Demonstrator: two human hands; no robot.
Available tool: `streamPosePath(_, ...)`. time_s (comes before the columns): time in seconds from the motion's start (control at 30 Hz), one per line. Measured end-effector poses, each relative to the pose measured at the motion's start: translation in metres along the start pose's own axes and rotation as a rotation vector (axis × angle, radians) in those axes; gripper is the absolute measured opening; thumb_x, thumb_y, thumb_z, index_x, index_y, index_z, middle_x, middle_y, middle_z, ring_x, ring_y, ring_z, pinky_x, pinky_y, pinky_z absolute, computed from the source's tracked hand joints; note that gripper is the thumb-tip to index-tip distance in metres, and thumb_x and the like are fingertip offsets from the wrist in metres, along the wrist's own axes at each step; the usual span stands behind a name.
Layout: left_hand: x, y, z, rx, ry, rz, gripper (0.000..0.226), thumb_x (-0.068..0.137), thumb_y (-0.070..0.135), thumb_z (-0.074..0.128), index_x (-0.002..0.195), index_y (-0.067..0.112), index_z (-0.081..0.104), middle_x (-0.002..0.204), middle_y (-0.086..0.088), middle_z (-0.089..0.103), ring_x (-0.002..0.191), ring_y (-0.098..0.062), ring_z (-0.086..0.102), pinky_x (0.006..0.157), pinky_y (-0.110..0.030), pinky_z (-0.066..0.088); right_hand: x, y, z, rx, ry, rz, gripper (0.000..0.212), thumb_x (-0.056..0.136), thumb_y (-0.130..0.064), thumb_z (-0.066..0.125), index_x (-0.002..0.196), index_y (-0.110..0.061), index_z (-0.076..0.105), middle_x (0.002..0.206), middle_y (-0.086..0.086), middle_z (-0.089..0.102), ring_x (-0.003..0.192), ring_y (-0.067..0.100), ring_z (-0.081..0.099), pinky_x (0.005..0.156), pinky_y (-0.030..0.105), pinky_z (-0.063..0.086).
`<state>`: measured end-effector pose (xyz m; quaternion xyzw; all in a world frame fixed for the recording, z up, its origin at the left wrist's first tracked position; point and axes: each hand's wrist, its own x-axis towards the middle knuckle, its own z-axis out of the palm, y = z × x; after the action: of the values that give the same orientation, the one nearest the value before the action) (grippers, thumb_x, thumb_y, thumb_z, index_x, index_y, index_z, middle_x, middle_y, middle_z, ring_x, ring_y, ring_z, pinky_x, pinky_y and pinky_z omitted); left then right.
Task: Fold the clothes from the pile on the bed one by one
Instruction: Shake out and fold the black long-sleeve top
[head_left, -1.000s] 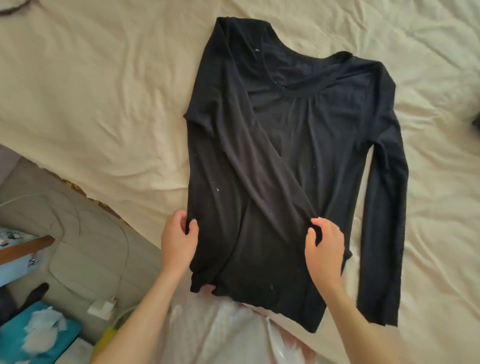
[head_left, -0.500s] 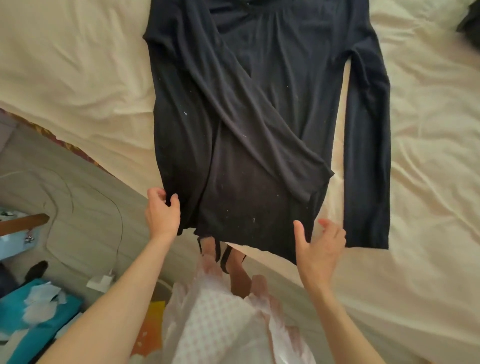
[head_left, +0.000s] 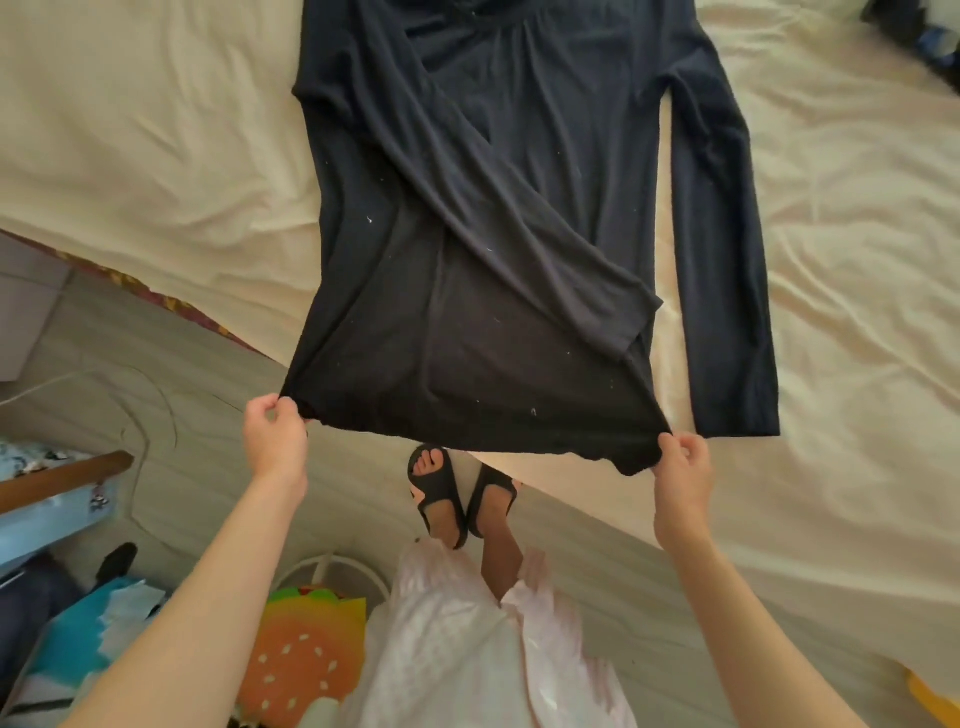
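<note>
Both hands pinch the bottom hem of a dark long-sleeved top (head_left: 467, 218): the left hand (head_left: 274, 437) has its grip on the hem's left corner, thumb and curled fingers closed on the cloth, and the right hand (head_left: 680, 470) grasps the right corner the same way. Between the two grips the hem hangs past the edge of the bed (head_left: 130, 156), above the floor, while the upper body of the top lies on the cream sheet. One sleeve is folded slantwise across the front, its cuff near the right side seam; the other sleeve (head_left: 722, 270) lies straight on the sheet just beside the body. At the far right corner sits something dark (head_left: 919, 31), perhaps more clothing, too cropped to tell. Below the hem stand the person's feet in dark sandals (head_left: 457, 493).
</note>
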<state>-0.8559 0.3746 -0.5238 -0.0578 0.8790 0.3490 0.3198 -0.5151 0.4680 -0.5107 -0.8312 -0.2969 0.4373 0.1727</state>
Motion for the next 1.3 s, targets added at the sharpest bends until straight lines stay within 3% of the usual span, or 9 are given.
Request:
streamPosePath(0.23, 0.010, 0.026, -0.038, -0.042, -0.061, 0.066, 0.031, 0.102, 0.025, 0.033, 0.132, 0.023, 0.037, 0.139, -0.012, 0.042, 0.122, -0.026, 0.047, 0.103, -0.044, 0.042, 0.004, -0.018, -0.020, 0.067, 0.103, 0.006, 0.011, 0.098, -0.020, 0.041, 0.099, -0.009, 0.045, 0.081, -0.002, 0.044, 0.069, 0.011, 0.042, 0.061, 0.026, 0.036)
streamPosePath(0.5, -0.013, 0.014, -0.057, 0.101, -0.205, 0.164, 0.025, 0.100, 0.034, 0.040, 0.116, 0.016, 0.045, 0.116, -0.007, 0.054, 0.098, -0.019, 0.053, 0.079, -0.032, 0.043, -0.017, -0.002, -0.024, 0.139, 0.012, 0.079, 0.018, 0.100, -0.012, 0.034, 0.088, -0.004, 0.046, 0.091, 0.010, 0.050, 0.089, 0.023, 0.051, 0.082, 0.033, 0.048)
streamPosePath(0.63, -0.031, 0.027, -0.058, 0.054, -0.448, -0.049, 0.029, 0.089, 0.033, 0.061, 0.108, 0.012, 0.056, 0.098, -0.002, 0.064, 0.086, -0.019, 0.062, 0.064, -0.029, 0.049, -0.022, -0.020, -0.011, 0.342, 0.107, 0.178, 0.032, 0.095, -0.008, 0.032, 0.064, -0.013, 0.031, 0.069, 0.005, 0.038, 0.061, 0.018, 0.038, 0.054, 0.030, 0.038)
streamPosePath(0.7, -0.035, 0.030, -0.063, 0.072, -0.530, -0.090, 0.026, 0.085, 0.016, 0.067, 0.109, 0.009, 0.059, 0.097, -0.005, 0.067, 0.086, -0.021, 0.064, 0.064, -0.029, 0.050, -0.023, -0.029, -0.008, 0.260, 0.167, 0.146, 0.032, 0.094, -0.015, 0.035, 0.063, -0.016, 0.027, 0.066, 0.002, 0.028, 0.059, 0.017, 0.025, 0.053, 0.030, 0.022)
streamPosePath(0.83, -0.033, 0.022, -0.080, 0.076, -0.556, -0.121, 0.024, 0.085, -0.003, 0.061, 0.107, 0.008, 0.060, 0.091, -0.005, 0.066, 0.073, -0.018, 0.059, 0.053, -0.021, 0.044, -0.035, -0.023, -0.019, -0.038, 0.084, -0.120, 0.032, 0.092, -0.044, 0.053, 0.088, -0.012, 0.052, 0.082, -0.002, 0.051, 0.075, 0.017, 0.048, 0.063, 0.030, 0.037)
streamPosePath(0.97, -0.027, -0.008, -0.083, 0.182, -0.483, -0.182, 0.025, 0.088, -0.012, 0.052, 0.112, -0.008, 0.055, 0.076, -0.010, 0.054, 0.048, -0.012, 0.033, 0.031, -0.013, 0.022, -0.033, 0.007, -0.028, -0.440, 0.000, -0.120, 0.029, 0.090, -0.032, 0.062, 0.097, -0.004, 0.061, 0.092, 0.012, 0.064, 0.093, 0.035, 0.057, 0.066, 0.034, 0.040)
streamPosePath(1.07, -0.028, -0.023, -0.067, 0.383, -0.368, -0.150, 0.032, 0.088, -0.008, 0.053, 0.120, -0.002, 0.051, 0.072, -0.012, 0.050, 0.054, -0.019, 0.039, 0.041, -0.023, 0.033, -0.023, 0.016, -0.031, -0.402, -0.041, 0.103, 0.026, 0.092, -0.019, 0.059, 0.109, 0.000, 0.063, 0.104, 0.018, 0.064, 0.098, 0.032, 0.057, 0.086, 0.041, 0.045)
streamPosePath(1.17, -0.039, -0.018, -0.039, 0.519, -0.403, -0.017, 0.036, 0.092, 0.003, 0.053, 0.127, 0.004, 0.047, 0.106, -0.018, 0.056, 0.086, -0.029, 0.055, 0.071, -0.037, 0.046, -0.014, 0.011, -0.041, -0.188, -0.028, 0.212, 0.031, 0.096, -0.020, 0.053, 0.120, -0.001, 0.054, 0.110, 0.017, 0.059, 0.096, 0.028, 0.055, 0.088, 0.042, 0.048)
streamPosePath(1.3, -0.073, 0.010, 0.010, 0.674, -0.598, 0.321, 0.043, 0.095, 0.018, 0.053, 0.137, 0.015, 0.042, 0.141, -0.009, 0.042, 0.126, -0.025, 0.044, 0.100, -0.038, 0.039, 0.006, -0.013, -0.058, 0.215, 0.016, 0.302, 0.046, 0.096, -0.022, 0.054, 0.135, -0.001, 0.040, 0.134, 0.017, 0.047, 0.119, 0.028, 0.050, 0.093, 0.039, 0.048)
